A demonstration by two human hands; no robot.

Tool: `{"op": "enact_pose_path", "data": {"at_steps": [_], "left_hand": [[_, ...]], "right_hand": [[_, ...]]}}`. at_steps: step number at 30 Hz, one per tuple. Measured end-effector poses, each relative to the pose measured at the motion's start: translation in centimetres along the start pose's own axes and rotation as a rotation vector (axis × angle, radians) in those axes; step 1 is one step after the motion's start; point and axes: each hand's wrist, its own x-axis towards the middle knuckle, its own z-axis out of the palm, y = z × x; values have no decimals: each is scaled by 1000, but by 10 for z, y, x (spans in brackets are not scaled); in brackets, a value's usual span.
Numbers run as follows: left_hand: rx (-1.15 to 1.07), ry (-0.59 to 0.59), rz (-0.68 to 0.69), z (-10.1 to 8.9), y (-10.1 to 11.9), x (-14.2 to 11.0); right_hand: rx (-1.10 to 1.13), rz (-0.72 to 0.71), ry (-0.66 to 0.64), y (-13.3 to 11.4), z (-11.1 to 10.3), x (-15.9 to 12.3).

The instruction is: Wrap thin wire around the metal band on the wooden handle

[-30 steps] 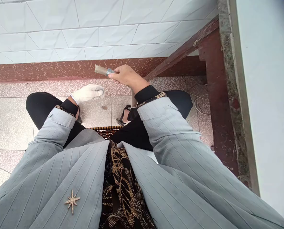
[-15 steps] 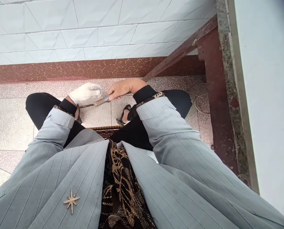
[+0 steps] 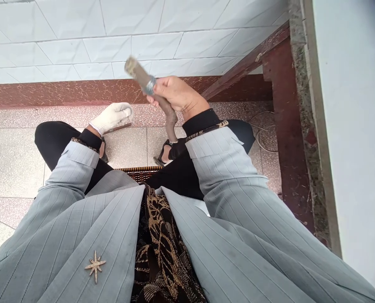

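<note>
My right hand [image 3: 178, 94] is closed round the wooden handle of a knife-like tool [image 3: 141, 75] with a metal band. It holds the tool raised and tilted up to the left, in front of the wall; the tool's far end is blurred. My left hand [image 3: 112, 118], in a white glove, is curled low over the floor tiles between my knees. It pinches a thin brown strip [image 3: 123, 126], most of which is hidden under the glove. The two hands are apart, the right one above and to the right.
A white tiled wall [image 3: 112, 42] with a red speckled skirting band [image 3: 64, 92] stands just ahead. A dark wooden door frame [image 3: 285, 126] runs down the right. A woven basket edge [image 3: 140, 171] shows at my lap, a sandalled foot [image 3: 164, 153] beside it, and a cord [image 3: 263, 141] on the floor.
Half a second ago the tool was down against the strip at my gloved hand. My right hand has now swung it back up toward the wall. The left hand has barely moved.
</note>
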Motion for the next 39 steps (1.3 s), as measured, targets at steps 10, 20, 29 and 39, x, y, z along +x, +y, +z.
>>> {"op": "enact_pose_path", "data": {"at_steps": [10,20,29,39], "left_hand": [[159,-110,6,3,6,-3],[177,-78,9,-9,1,-2],[-17,-7,-8,-1,-3,5],[239,-146,9,8,12,-1]], "right_hand": [[-652,254,231,18,5,15],[-659,391,-660,13,18,13],[-118,65,-85,0,7,6],[-367,264,474,14,9,22]]}}
